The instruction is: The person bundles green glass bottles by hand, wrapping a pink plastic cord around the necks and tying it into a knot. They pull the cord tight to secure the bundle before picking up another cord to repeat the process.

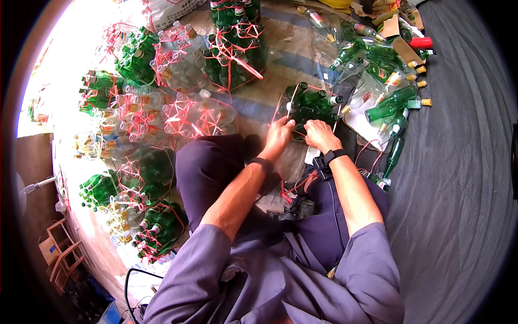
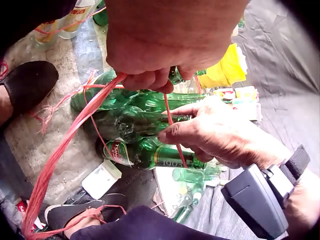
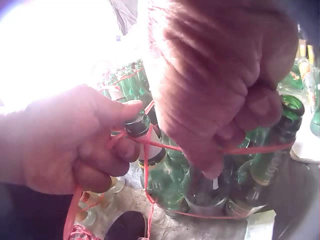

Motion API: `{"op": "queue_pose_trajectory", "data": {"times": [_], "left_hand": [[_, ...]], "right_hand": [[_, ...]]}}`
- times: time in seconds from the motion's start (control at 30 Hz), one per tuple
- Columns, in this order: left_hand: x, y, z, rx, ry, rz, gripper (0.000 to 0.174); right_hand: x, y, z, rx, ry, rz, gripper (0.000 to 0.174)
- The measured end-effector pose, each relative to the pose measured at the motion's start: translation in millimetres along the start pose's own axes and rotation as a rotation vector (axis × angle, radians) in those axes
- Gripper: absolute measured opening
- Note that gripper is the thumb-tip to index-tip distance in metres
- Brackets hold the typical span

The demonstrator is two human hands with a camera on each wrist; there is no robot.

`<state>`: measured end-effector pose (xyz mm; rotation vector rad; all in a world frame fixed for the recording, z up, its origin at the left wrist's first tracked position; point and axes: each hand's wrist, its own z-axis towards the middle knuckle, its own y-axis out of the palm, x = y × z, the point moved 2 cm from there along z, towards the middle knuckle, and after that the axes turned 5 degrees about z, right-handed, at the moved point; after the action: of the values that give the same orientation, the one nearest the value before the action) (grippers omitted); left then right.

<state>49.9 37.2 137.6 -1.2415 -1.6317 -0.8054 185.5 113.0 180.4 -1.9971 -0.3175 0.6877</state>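
A bundle of green glass bottles stands upright in front of the person, a strand of pink plastic twine stretched around the necks and another lower down. The left hand grips the twine in its curled fingers, its thumb against a bottle neck at the bundle's near left. A long tail of twine hangs from that hand. On the bundle's right, the right hand holds a bottle neck between thumb and fingers, right at the strand. Its palm side is hidden in the head view.
Tied bundles of green and clear bottles crowd the left side. Loose bottles are heaped on the right beside a dark cloth. A white box and a shoe lie close to the bundle.
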Motion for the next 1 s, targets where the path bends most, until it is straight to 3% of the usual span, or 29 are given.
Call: {"op": "queue_pose_trajectory", "data": {"times": [0.33, 0.57, 0.73, 0.9, 1.0], "left_hand": [[1, 1, -1, 0.022, -0.045, -0.033, 0.036], [5, -2, -3, -0.018, -0.054, -0.013, 0.037], [5, -3, -3, -0.026, -0.032, 0.026, 0.037], [6, -2, -4, 0.004, -0.073, 0.037, 0.042], [9, -3, -5, -0.007, -0.073, 0.014, 0.043]], "right_hand": [[-10, -2, 0, -0.16, 0.021, -0.032, 0.016], [-19, -4, -9, -0.19, -0.026, -0.08, 0.017], [-3, 3, -12, -0.126, -0.065, 0.042, 0.02], [-10, -54, -9, -0.184, 0.042, 0.147, 0.033], [-6, -82, 0, -0.037, 0.067, 0.113, 0.035]]}}
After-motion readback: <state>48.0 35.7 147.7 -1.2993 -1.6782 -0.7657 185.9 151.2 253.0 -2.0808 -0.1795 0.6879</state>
